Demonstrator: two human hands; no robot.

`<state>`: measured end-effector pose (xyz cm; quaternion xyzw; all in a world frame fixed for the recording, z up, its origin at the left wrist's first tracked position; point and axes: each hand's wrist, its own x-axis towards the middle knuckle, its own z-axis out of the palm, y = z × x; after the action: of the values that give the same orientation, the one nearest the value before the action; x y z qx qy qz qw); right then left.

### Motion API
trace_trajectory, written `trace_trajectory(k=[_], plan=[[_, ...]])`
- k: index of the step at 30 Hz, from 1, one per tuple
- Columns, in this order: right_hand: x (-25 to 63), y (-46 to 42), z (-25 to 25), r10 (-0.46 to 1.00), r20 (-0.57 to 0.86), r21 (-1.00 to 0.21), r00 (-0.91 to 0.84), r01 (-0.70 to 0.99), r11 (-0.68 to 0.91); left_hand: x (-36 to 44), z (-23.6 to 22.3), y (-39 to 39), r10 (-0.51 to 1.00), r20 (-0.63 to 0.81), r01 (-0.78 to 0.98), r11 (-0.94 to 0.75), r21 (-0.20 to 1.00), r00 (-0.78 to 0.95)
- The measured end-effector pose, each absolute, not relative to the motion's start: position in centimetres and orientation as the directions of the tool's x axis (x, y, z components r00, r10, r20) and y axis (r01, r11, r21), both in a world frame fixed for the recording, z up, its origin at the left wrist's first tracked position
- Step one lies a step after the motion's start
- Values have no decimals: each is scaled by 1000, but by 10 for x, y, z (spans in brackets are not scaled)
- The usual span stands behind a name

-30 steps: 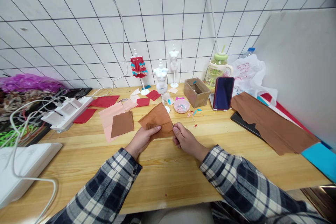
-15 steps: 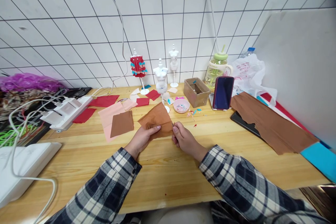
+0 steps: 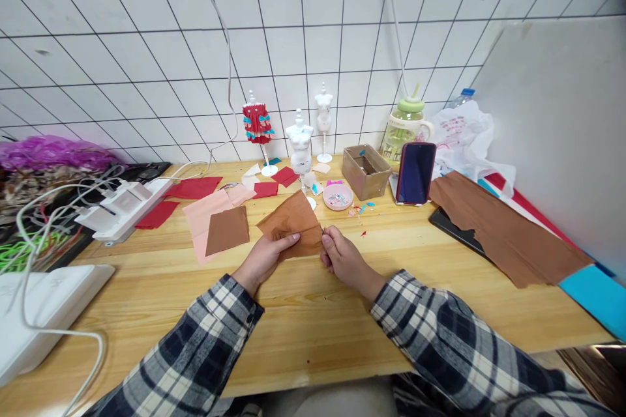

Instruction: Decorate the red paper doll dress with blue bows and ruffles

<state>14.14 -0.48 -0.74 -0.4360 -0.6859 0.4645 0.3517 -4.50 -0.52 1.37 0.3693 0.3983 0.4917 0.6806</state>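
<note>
My left hand (image 3: pixel 267 257) is closed on a sheet of brown crepe paper (image 3: pixel 293 216), thumb on top and fingers underneath. The sheet is held tilted above the table. At its right edge my right hand (image 3: pixel 342 255) is closed, thumb against the fingers. A small dark tip pokes out there by the paper; the rest of what the fingers grip is hidden. Just behind the sheet stands a white mini dress form (image 3: pixel 300 143), its base partly covered. To the left, a brown paper piece (image 3: pixel 228 232) lies on a pink sheet (image 3: pixel 198 214).
Behind are a dress form in red ruffles (image 3: pixel 257 122), a bare one (image 3: pixel 323 114), a pink dish (image 3: pixel 338 198) of small bits and a cardboard box (image 3: pixel 366 172). A propped phone (image 3: pixel 416 172) and brown paper (image 3: pixel 513 234) lie right; a power strip (image 3: pixel 132 212) sits left.
</note>
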Motion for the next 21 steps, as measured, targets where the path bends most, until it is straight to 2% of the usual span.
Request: trace_trajectory(k=[9,21], plan=[[144,-6,-3,913,4,-966,-408,235,109,-45,13,-5,968,-179,-375,235,897,176],[142,-6,-5,912,17,-976,-411,189,104,-47,13,-4,973,-152,-315,202,927,176]])
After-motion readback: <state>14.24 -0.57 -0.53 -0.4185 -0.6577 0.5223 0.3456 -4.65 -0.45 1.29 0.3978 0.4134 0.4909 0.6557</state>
